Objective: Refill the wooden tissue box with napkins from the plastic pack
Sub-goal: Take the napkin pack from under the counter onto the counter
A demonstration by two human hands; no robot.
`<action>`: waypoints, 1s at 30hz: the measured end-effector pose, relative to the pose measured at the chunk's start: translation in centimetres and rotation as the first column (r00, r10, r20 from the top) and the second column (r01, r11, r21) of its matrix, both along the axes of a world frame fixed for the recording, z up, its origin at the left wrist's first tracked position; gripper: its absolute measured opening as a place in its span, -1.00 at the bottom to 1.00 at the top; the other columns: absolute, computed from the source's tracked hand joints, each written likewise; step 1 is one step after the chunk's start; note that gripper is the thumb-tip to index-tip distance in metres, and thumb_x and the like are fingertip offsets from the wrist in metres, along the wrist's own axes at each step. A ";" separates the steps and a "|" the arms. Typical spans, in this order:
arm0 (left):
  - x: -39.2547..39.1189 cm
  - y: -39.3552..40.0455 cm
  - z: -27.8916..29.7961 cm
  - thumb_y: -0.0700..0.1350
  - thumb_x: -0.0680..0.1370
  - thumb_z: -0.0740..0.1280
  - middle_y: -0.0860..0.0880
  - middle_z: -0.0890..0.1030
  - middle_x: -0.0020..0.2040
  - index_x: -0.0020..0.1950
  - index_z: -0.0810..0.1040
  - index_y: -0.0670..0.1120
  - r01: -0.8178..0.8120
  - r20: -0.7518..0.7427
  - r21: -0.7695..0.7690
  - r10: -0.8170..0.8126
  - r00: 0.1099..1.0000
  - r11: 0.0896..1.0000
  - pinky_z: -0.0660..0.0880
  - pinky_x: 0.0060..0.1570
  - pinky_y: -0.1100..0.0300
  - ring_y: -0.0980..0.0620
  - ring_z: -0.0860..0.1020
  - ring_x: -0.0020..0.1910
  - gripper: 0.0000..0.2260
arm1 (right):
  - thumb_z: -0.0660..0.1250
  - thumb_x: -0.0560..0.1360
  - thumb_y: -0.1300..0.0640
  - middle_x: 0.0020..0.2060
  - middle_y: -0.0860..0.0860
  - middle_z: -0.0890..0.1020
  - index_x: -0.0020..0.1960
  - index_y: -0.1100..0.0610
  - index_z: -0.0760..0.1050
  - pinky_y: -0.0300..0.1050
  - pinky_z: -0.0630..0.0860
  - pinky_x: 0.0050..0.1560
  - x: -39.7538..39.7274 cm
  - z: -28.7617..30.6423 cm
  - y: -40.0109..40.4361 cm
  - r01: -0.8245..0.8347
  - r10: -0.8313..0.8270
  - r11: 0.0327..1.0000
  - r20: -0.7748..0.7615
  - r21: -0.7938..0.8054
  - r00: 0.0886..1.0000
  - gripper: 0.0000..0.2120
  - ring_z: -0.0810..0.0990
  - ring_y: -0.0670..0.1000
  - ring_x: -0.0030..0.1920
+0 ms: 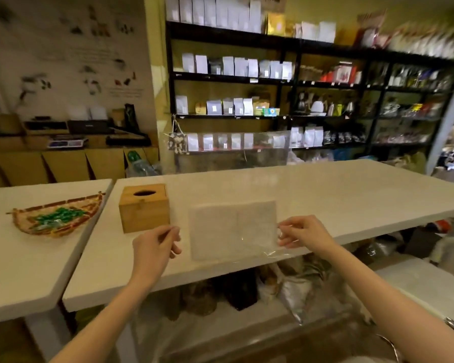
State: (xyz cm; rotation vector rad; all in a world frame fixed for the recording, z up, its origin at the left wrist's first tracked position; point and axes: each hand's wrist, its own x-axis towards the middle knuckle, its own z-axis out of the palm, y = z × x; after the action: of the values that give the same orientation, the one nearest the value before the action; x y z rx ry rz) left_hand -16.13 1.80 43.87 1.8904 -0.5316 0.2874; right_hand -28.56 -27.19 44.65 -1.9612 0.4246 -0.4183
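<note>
A clear plastic pack (pixel 247 158) hangs upright over the white table, stretched between my two hands, and it rises well above them. White napkins (pixel 232 229) fill its lower part, between my hands. My left hand (pixel 156 244) pinches the pack's left edge and my right hand (pixel 303 231) pinches its right edge. The wooden tissue box (pixel 144 209) stands on the table just left of and behind my left hand, its oval top slot dark and showing no napkin.
The white table (pixel 351 195) runs to the right. A second white table (pixel 16 258) at the left carries a woven tray (pixel 55 214) of green items. Bags sit under the table. Dark shelves (pixel 299 82) of packaged goods stand behind.
</note>
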 end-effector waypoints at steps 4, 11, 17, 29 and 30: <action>3.5 -2.6 1.4 -0.19 0.52 0.28 -0.01 0.56 -0.41 -0.20 0.60 -0.16 -0.009 0.026 0.072 0.007 1.000 0.997 0.42 -0.52 0.45 0.10 0.51 -0.53 -0.85 | 0.36 0.45 0.30 -0.29 0.24 0.66 -0.01 0.25 0.56 -0.20 0.63 -0.36 3.7 1.2 -2.0 0.073 -0.075 0.996 0.026 0.059 0.997 -0.88 0.68 0.04 -0.39; 10.7 -7.6 1.1 -0.32 0.51 0.20 -0.08 0.53 -0.43 -0.30 0.54 -0.22 -0.068 0.015 0.336 0.067 0.998 0.940 0.49 -0.50 0.13 0.06 0.54 -0.52 -0.79 | 0.39 0.40 0.36 -0.41 0.19 0.63 -0.24 0.31 0.50 -0.21 0.54 -0.56 11.0 0.7 -7.0 0.084 -0.079 0.992 -0.066 0.090 0.995 -0.91 0.61 -0.01 -0.56; 15.2 -10.4 -0.7 -0.34 0.50 0.15 -0.10 0.47 -0.33 -0.41 0.30 -0.11 -0.110 0.047 0.695 0.107 0.993 0.711 0.56 -0.27 0.03 -0.13 0.59 -0.28 -0.70 | 0.45 0.35 0.29 -0.48 0.08 0.63 -0.29 0.27 0.57 -0.32 0.29 -0.63 16.8 -0.4 -10.3 -0.055 0.041 0.998 -0.315 -0.036 0.948 -0.92 0.48 -0.10 -0.63; 16.6 -13.5 1.4 -0.25 0.52 0.20 -0.14 0.49 0.12 0.11 0.46 -0.20 -0.187 0.172 0.944 0.077 0.982 0.273 0.49 -0.11 0.18 -0.08 0.55 0.04 -0.81 | 0.50 0.30 0.19 -0.63 -0.07 0.53 -0.25 0.25 0.62 -0.33 0.17 -0.59 20.3 -1.0 -11.5 -0.228 0.164 0.972 -0.538 -0.054 0.827 -0.88 0.31 -0.11 -0.64; 16.5 -14.3 1.9 -0.21 0.54 0.20 -0.14 0.44 0.13 0.15 0.44 -0.19 -0.221 0.220 0.921 0.042 0.975 0.320 0.48 -0.11 0.16 -0.07 0.54 0.02 -0.80 | 0.50 0.29 0.20 -0.58 -0.02 0.55 -0.23 0.26 0.63 -0.33 0.19 -0.59 20.2 -1.1 -11.5 -0.212 0.155 0.976 -0.526 -0.049 0.836 -0.86 0.32 -0.10 -0.62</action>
State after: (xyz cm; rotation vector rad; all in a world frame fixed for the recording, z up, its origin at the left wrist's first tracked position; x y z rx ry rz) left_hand 0.32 -12.48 45.79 3.1376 -0.7414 0.2426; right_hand -8.37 -38.71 43.57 -2.1876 0.5552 0.2354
